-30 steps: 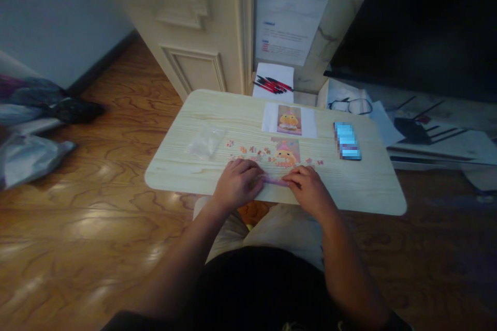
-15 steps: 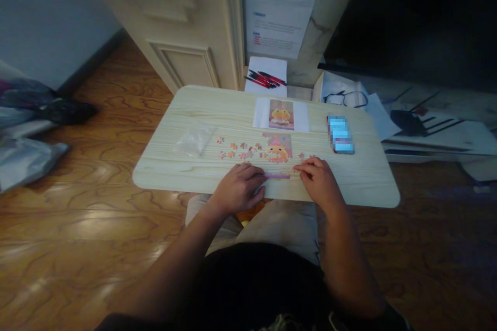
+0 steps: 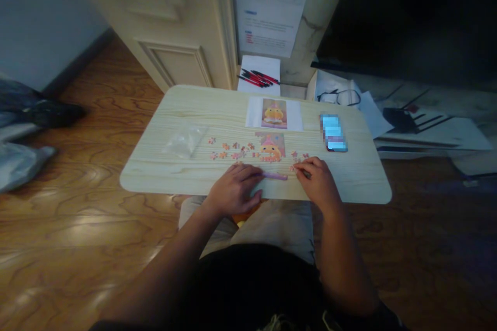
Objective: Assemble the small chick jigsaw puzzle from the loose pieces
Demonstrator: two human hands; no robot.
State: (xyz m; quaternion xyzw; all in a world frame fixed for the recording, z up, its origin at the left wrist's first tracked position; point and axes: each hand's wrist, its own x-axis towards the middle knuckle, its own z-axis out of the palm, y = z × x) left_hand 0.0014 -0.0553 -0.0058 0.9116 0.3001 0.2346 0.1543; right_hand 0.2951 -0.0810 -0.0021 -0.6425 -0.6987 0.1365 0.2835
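My left hand (image 3: 236, 189) rests at the front of the table, its fingertips on the left end of a narrow purple-pink strip of joined puzzle pieces (image 3: 275, 176), thumb apart below. Just beyond the strip's right end, my right hand (image 3: 319, 182) has thumb and fingers pinched at a small puzzle piece (image 3: 292, 168). Behind the strip lies a partly joined puzzle (image 3: 272, 146) with an orange-yellow figure in a pink hat. Several loose pieces (image 3: 235, 155) are scattered left of it, and a few more pieces (image 3: 295, 154) lie by my right fingers.
A printed reference picture (image 3: 274, 113) lies behind the puzzle. On the left is a clear plastic bag (image 3: 184, 140); on the right, a phone (image 3: 333, 133). Past the table's far edge are pens (image 3: 258, 78) on paper and glasses (image 3: 344, 96).
The whole view has shifted slightly, moving the table left in the picture. My right hand has moved a little to the right relative to the table. My left hand stays at the strip.
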